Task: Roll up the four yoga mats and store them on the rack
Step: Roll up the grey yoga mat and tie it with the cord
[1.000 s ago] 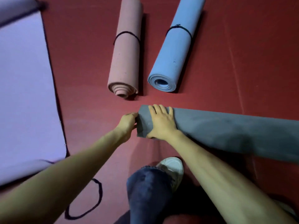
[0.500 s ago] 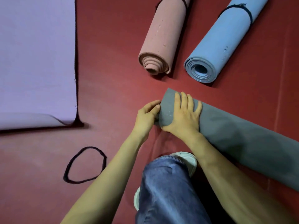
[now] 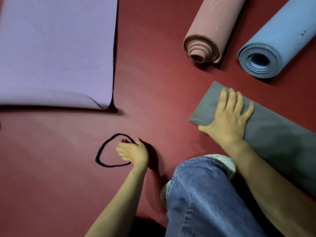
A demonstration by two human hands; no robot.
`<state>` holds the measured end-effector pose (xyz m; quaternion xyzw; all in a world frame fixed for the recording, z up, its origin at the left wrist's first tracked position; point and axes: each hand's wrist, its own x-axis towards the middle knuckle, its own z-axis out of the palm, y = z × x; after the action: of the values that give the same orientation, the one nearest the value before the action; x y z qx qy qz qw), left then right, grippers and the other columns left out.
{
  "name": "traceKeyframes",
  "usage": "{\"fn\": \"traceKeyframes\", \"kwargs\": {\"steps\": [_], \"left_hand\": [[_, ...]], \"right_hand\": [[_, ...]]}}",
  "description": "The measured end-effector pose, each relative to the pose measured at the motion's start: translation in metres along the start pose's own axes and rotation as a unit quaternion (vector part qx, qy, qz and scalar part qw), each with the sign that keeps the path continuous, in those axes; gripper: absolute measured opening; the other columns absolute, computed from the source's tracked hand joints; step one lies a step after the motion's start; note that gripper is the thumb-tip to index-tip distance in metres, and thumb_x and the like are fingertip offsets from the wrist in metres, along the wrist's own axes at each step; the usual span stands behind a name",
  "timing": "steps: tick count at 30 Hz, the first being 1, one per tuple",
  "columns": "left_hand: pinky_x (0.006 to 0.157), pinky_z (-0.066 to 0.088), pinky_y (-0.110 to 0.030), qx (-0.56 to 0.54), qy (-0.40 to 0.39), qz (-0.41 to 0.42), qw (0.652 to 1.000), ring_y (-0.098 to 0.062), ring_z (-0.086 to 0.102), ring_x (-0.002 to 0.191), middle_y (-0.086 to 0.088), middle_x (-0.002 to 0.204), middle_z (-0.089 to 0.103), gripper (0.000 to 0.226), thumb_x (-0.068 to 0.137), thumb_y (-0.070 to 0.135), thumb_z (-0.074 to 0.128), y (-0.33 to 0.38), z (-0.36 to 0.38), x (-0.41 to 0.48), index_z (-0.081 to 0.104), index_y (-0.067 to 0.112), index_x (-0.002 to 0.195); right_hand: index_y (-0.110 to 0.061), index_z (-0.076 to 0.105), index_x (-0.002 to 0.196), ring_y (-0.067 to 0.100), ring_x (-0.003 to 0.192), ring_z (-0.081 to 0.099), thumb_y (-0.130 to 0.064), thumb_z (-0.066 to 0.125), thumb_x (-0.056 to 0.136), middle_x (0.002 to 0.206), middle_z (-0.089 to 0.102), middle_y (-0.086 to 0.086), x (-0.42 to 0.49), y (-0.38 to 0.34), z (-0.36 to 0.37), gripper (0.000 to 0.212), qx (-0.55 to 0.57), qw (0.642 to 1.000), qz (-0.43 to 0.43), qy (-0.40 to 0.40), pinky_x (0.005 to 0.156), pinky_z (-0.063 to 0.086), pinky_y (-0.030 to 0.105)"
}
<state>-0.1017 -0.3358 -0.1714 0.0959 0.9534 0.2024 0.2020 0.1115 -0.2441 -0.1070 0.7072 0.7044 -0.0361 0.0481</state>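
Observation:
My right hand (image 3: pixel 227 117) lies flat, fingers spread, on the near end of the rolled grey mat (image 3: pixel 282 142), which runs off to the lower right. My left hand (image 3: pixel 132 151) is down on the floor at the right side of a black elastic loop (image 3: pixel 100 154); thumb and fingers curl around the band, slightly blurred. A rolled pink mat (image 3: pixel 213 23) and a rolled blue mat (image 3: pixel 282 36) lie side by side at the top right, ends toward me. The purple mat (image 3: pixel 56 48) is spread flat at the upper left, its near edge curled up.
Everything rests on a dark red floor (image 3: pixel 153 82). My knee in blue jeans (image 3: pixel 205 194) and a white shoe (image 3: pixel 224 163) fill the lower middle, between my two arms. No rack is in view.
My left hand has left the end of the grey mat and gone down-left to the black loop. My right hand stays on the grey mat. The view has swung left.

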Motion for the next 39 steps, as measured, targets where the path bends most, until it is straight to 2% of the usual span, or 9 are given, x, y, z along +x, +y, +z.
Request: {"fn": "traceKeyframes", "kwargs": {"steps": [2, 5, 10, 15, 20, 23, 26, 31, 39], "left_hand": [[0.100, 0.026, -0.047, 0.015, -0.012, 0.023, 1.000, -0.039, 0.037, 0.124, -0.022, 0.132, 0.044, 0.042, 0.091, 0.013, 0.058, -0.001, 0.002, 0.003, 0.043, 0.000, 0.128], [0.098, 0.027, -0.043, 0.061, -0.066, 0.142, 0.986, -0.035, 0.043, 0.121, -0.016, 0.126, 0.053, 0.035, 0.091, 0.005, 0.051, 0.004, 0.009, 0.001, 0.052, 0.007, 0.126], [0.090, 0.021, -0.035, 0.137, -0.168, 0.399, 0.891, -0.025, 0.044, 0.110, -0.001, 0.114, 0.058, 0.042, 0.088, 0.003, 0.048, 0.030, 0.036, -0.028, 0.066, 0.028, 0.115], [0.084, 0.024, -0.025, 0.099, -0.198, 0.482, 0.848, -0.029, 0.048, 0.101, -0.004, 0.103, 0.060, 0.039, 0.081, -0.004, 0.050, 0.038, 0.049, -0.036, 0.071, 0.018, 0.105], [0.090, 0.040, -0.034, 0.012, -0.182, 0.482, 0.857, -0.026, 0.050, 0.099, -0.007, 0.104, 0.059, 0.034, 0.088, 0.023, 0.039, 0.043, 0.045, -0.034, 0.069, 0.013, 0.102], [0.096, 0.037, -0.040, 0.010, -0.120, 0.387, 0.914, -0.033, 0.045, 0.107, -0.016, 0.116, 0.051, 0.030, 0.090, 0.017, 0.056, 0.058, 0.045, -0.029, 0.058, 0.006, 0.117], [0.096, 0.031, -0.042, 0.092, -0.115, 0.277, 0.949, -0.035, 0.041, 0.112, -0.017, 0.118, 0.050, 0.039, 0.090, 0.031, 0.060, 0.074, 0.051, -0.021, 0.052, 0.004, 0.118], [0.093, 0.033, -0.040, 0.168, -0.126, 0.311, 0.927, -0.032, 0.047, 0.112, -0.012, 0.114, 0.060, 0.028, 0.093, 0.034, 0.054, 0.085, 0.060, -0.017, 0.062, 0.010, 0.105], [0.070, 0.042, -0.033, 0.002, -0.302, 0.284, 0.910, -0.025, 0.056, 0.078, -0.007, 0.085, 0.066, 0.012, 0.088, 0.017, 0.060, 0.102, 0.074, -0.052, 0.055, 0.012, 0.078]], "right_hand": [[-0.002, 0.024, 0.142, 0.038, 0.134, 0.031, -0.060, 0.085, 0.035, 0.145, 0.034, 0.022, 0.000, -0.001, -0.002, 0.137, 0.003, 1.000, 0.000, -0.006, 0.104, 0.019, 0.066], [-0.002, 0.023, 0.143, 0.038, 0.134, 0.030, -0.059, 0.086, 0.034, 0.146, 0.033, 0.022, 0.002, -0.001, -0.003, 0.138, 0.001, 1.000, -0.003, -0.009, 0.104, 0.019, 0.066], [-0.002, 0.024, 0.141, 0.037, 0.133, 0.033, -0.060, 0.085, 0.035, 0.144, 0.035, 0.022, 0.001, 0.002, -0.002, 0.135, 0.007, 1.000, -0.006, -0.001, 0.103, 0.021, 0.065], [-0.003, 0.019, 0.145, 0.036, 0.136, 0.027, -0.063, 0.084, 0.038, 0.148, 0.029, 0.019, 0.008, 0.008, -0.011, 0.138, 0.005, 0.999, -0.021, -0.046, 0.105, 0.018, 0.065], [-0.007, 0.004, 0.149, 0.031, 0.140, 0.015, -0.067, 0.081, 0.041, 0.152, 0.017, 0.014, 0.024, 0.016, -0.025, 0.145, -0.007, 0.993, -0.037, -0.110, 0.109, 0.014, 0.062], [-0.007, 0.014, 0.148, 0.032, 0.137, 0.023, -0.064, 0.081, 0.043, 0.149, 0.026, 0.014, 0.023, 0.018, -0.024, 0.137, 0.004, 0.996, -0.038, -0.085, 0.108, 0.017, 0.060], [-0.007, 0.022, 0.146, 0.031, 0.134, 0.029, -0.062, 0.082, 0.041, 0.146, 0.033, 0.014, 0.025, 0.022, -0.023, 0.133, 0.025, 0.996, -0.046, -0.066, 0.106, 0.021, 0.058], [-0.011, 0.018, 0.147, 0.026, 0.137, 0.026, -0.064, 0.080, 0.044, 0.148, 0.030, 0.008, 0.027, 0.029, -0.039, 0.131, 0.042, 0.996, -0.057, -0.059, 0.108, 0.019, 0.053], [-0.015, 0.014, 0.148, 0.021, 0.139, 0.021, -0.066, 0.077, 0.046, 0.150, 0.025, 0.002, 0.010, 0.028, -0.037, 0.131, 0.060, 0.991, -0.083, -0.088, 0.111, 0.015, 0.050]]}}
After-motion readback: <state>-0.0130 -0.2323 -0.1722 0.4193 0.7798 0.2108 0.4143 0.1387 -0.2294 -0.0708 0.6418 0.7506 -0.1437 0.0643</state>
